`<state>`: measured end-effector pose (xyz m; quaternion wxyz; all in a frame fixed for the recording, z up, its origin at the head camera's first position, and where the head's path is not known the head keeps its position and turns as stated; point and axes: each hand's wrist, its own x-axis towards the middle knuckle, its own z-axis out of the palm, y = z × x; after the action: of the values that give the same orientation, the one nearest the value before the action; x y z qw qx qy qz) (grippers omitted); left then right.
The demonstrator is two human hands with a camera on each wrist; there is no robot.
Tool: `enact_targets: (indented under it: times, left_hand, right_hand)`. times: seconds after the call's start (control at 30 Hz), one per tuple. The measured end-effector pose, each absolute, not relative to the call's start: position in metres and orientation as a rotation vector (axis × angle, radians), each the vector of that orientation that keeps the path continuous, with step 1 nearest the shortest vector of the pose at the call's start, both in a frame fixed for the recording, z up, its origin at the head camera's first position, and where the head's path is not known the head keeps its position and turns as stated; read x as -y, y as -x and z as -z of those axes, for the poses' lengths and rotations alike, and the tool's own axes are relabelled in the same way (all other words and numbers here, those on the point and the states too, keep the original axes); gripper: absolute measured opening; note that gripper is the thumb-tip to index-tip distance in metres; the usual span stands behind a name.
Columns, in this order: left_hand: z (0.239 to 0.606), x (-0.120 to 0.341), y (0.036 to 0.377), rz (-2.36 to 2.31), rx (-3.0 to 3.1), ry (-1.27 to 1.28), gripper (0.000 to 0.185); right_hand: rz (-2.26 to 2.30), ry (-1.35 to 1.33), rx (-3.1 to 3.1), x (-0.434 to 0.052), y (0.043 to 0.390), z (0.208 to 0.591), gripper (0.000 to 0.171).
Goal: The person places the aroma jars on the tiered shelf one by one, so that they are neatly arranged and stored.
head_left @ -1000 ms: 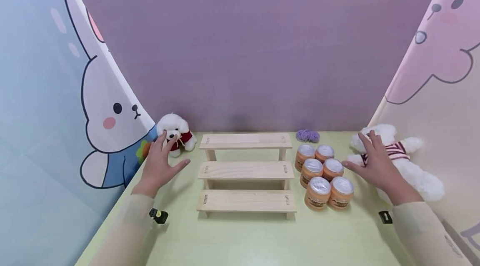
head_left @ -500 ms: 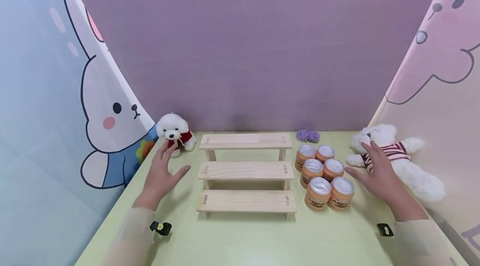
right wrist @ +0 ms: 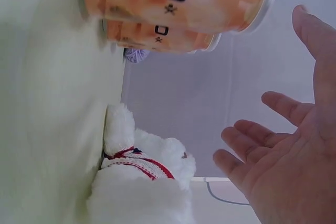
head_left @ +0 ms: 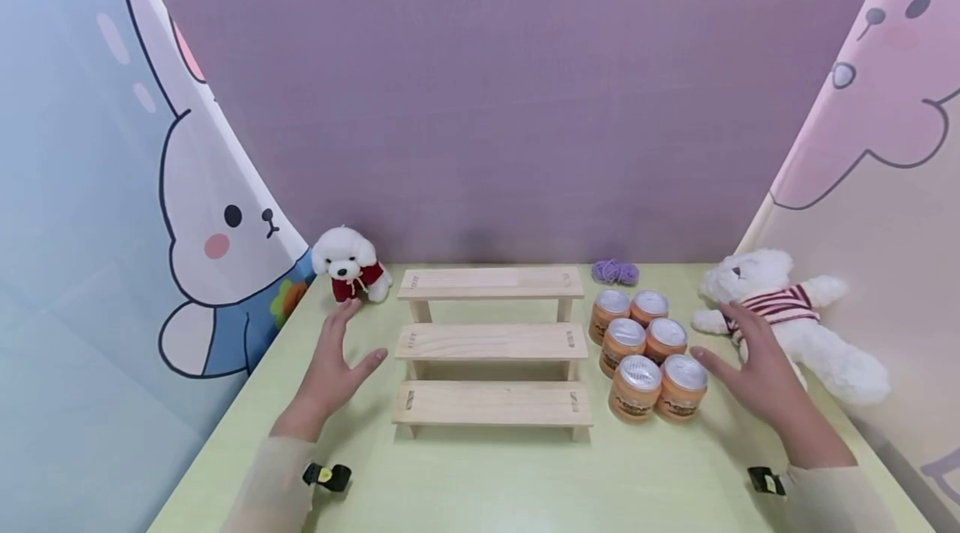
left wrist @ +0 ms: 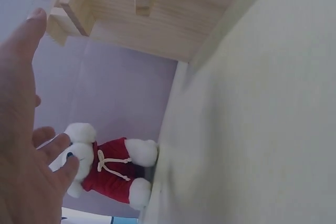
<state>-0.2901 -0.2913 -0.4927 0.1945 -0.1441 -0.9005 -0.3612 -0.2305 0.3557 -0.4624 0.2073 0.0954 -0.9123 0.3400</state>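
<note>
Pale wooden three-step rack stands upright, likely staggered so every step shows. Right of rack: six orange silver-lidded round jars, upright in pairs, perhaps for steadiness. Left hand left of rack, right hand farther right: fingers apart, gripping nothing.

The place looked booth-like, closed in on three sides: creased purple cloth behind the back edge of the desk, a rabbit-printed sheet along its left edge, a cartoon-printed sheet along its right
</note>
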Motion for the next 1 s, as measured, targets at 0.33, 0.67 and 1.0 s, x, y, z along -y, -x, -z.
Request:
enact_targets:
  times: [0.33, 0.67, 1.0]
  left_hand:
    - [0.505, 0.281, 0.275, 1.28, 2.549, 0.522, 0.079]
    - [0.514, 0.275, 0.268, 1.455, 2.605, 0.622, 0.074]
    - [0.517, 0.275, 0.267, 1.514, 2.668, 0.692, 0.06]
  right_hand:
    - [-1.026, -0.307, 2.454, -0.348, 0.217, 0.474, 0.069]
    - [-1.096, -0.338, 2.473, -0.344, 0.208, 0.484, 0.057]
    - [-1.166, -0.382, 2.542, -0.345, 0.206, 0.491, 0.05]
